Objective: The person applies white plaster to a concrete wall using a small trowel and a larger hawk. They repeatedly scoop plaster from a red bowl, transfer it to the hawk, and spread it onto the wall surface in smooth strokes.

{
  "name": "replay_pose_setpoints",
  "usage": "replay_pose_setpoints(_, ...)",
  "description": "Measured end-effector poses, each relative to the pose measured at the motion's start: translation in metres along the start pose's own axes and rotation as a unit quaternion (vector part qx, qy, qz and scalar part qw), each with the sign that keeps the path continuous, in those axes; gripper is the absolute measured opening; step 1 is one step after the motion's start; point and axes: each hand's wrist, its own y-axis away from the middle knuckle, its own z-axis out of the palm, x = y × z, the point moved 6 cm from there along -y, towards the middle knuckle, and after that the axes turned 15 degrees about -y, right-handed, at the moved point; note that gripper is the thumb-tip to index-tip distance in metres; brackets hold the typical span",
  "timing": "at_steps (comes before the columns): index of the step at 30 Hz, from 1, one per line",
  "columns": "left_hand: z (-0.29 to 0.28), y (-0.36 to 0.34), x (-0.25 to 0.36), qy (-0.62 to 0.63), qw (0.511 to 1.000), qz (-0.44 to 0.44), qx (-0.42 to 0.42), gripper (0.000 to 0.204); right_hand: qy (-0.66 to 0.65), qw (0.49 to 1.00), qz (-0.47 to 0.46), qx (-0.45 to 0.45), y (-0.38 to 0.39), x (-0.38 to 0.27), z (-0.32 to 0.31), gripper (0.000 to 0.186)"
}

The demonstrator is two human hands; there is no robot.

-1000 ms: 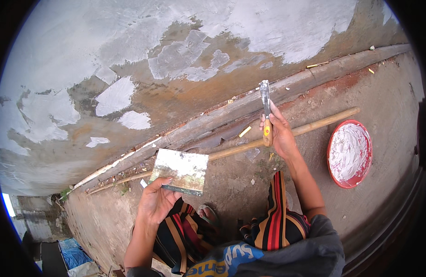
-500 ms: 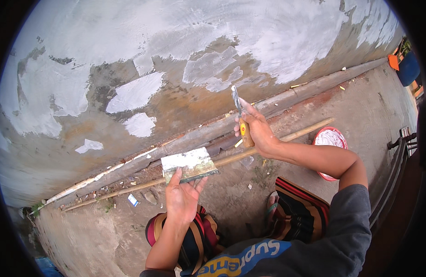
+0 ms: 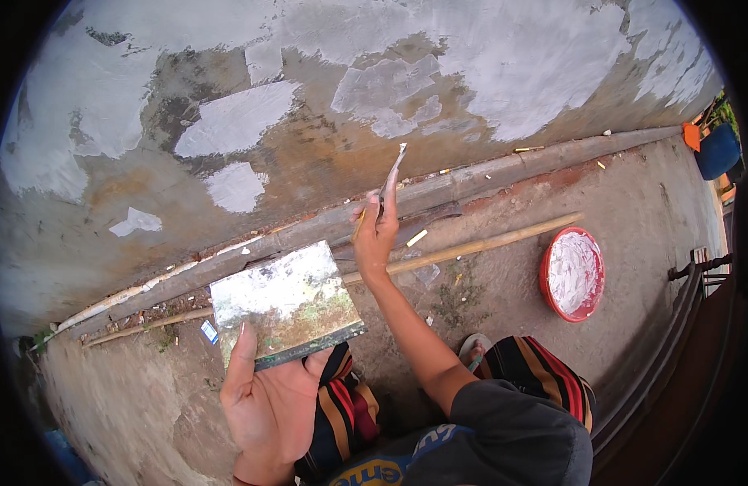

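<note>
My left hand (image 3: 273, 413) grips a flat rectangular board (image 3: 297, 312) from below, thumb along its near left edge. White putty covers the board's far part; its near part is stained brown and green. To the right and farther off, my right hand (image 3: 376, 236) is closed round a putty knife (image 3: 397, 164). Its blade points up, with a white dab at the tip, in front of the wall's bare brown strip; whether it touches is unclear. The handle is mostly hidden by my fingers. White patches cover much of the wall (image 3: 309, 166).
A red basin (image 3: 575, 316) of white putty stands on the ground at right. A long wooden pole (image 3: 504, 240) lies along the wall's foot, beside a raised ledge (image 3: 520, 170). A blue barrel (image 3: 718, 152) and an orange object (image 3: 692, 136) sit at far right.
The board has come closer to the camera and shifted left with my left hand. My right hand has moved left with the putty knife, and its blade has turned edge-on.
</note>
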Motion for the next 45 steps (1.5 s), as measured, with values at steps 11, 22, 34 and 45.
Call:
replay_pose_setpoints(11,-0.005,-0.011,-0.01,-0.011,0.997,-0.07,0.007,0.039,0.073,0.994,-0.082,0.011,-0.039,0.003,0.033,0.058)
replay_pose_setpoints(22,-0.003,-0.03,-0.018,-0.001,0.994,-0.11,-0.01,0.04,0.137,0.987,-0.068,-0.039,-0.03,0.008,0.043,0.06)
replay_pose_setpoints(34,-0.008,-0.028,-0.017,0.003,0.993,-0.117,-0.011,0.043,-0.024,0.998,0.052,-0.024,-0.06,-0.038,0.009,0.052)
replay_pose_setpoints(45,-0.003,-0.024,-0.019,-0.007,0.993,-0.12,-0.005,0.042,0.006,0.991,0.09,-0.098,-0.03,-0.035,0.035,0.051)
